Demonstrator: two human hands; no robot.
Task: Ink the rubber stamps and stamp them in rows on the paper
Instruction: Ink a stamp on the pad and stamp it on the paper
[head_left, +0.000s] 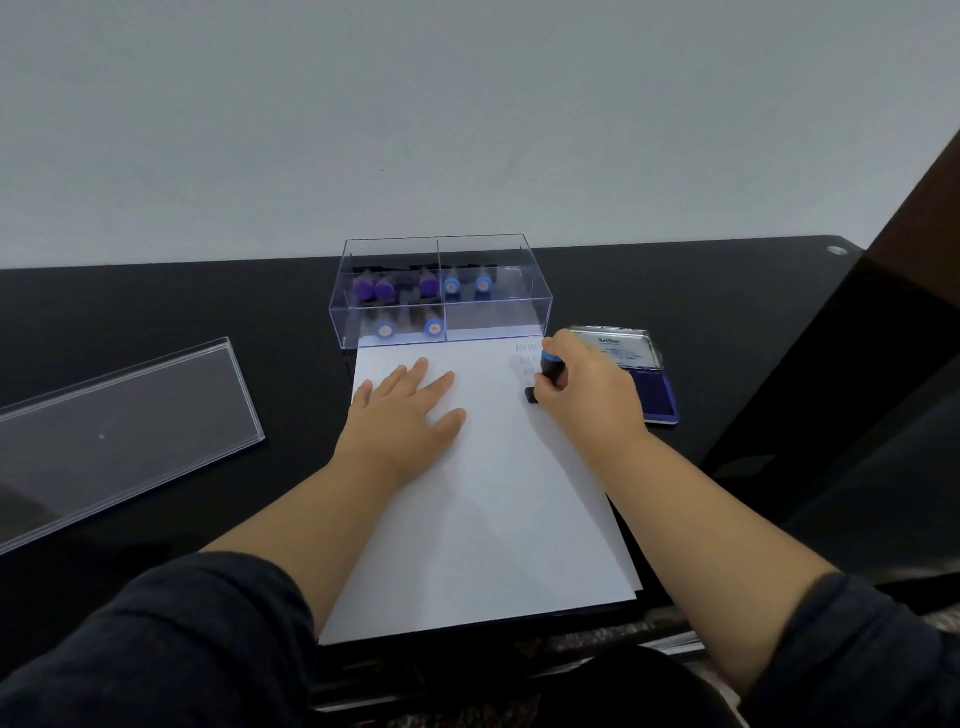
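Observation:
A white sheet of paper (483, 509) lies on the black table in front of me. My left hand (410, 410) rests flat on its upper left part, fingers spread. My right hand (587, 395) grips a rubber stamp (549, 371) with a blue-topped black handle, its base down on the paper near the right edge. Faint blue prints (527, 356) run in a column above the stamp. An open blue ink pad (657, 397) with a silver lid lies just right of the paper, partly hidden by my right hand.
A clear acrylic box (441, 296) at the paper's far edge holds several stamps with purple and blue tops. Its clear lid (119, 431) lies on the table (208, 301) to the left. A dark panel (857, 395) rises at the right.

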